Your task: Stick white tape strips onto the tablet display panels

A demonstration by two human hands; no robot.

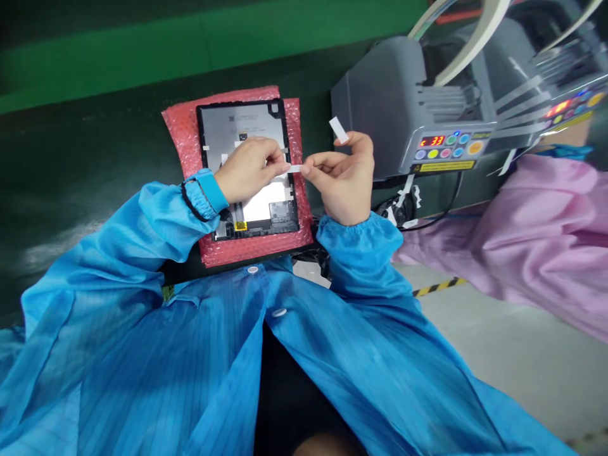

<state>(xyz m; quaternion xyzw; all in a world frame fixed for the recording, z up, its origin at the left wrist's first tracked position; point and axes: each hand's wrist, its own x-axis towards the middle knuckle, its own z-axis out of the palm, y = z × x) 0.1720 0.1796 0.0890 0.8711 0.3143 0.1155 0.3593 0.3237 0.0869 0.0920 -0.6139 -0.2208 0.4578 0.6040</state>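
Observation:
Between my two hands a short strip of white tape [295,169] is stretched over the right edge of a tablet screen assembly [266,212]. My left hand [249,168] pinches the strip's left end, while my right hand [344,180] pinches its right end between thumb and finger. A second white tape piece [339,130] sticks to a raised finger of my right hand. The assembly lies back side up, silver with a black frame, several small white tape pieces along its edges and a yellow patch near the bottom. Part of it is hidden under my left hand.
Pink bubble wrap [232,253] lies beneath the assembly on the dark green table [118,139]. To the right stands a grey tape dispenser [375,107] with a lit display, and another dispenser [551,76] beyond it. A co-worker's pink sleeve [555,221] is at the right.

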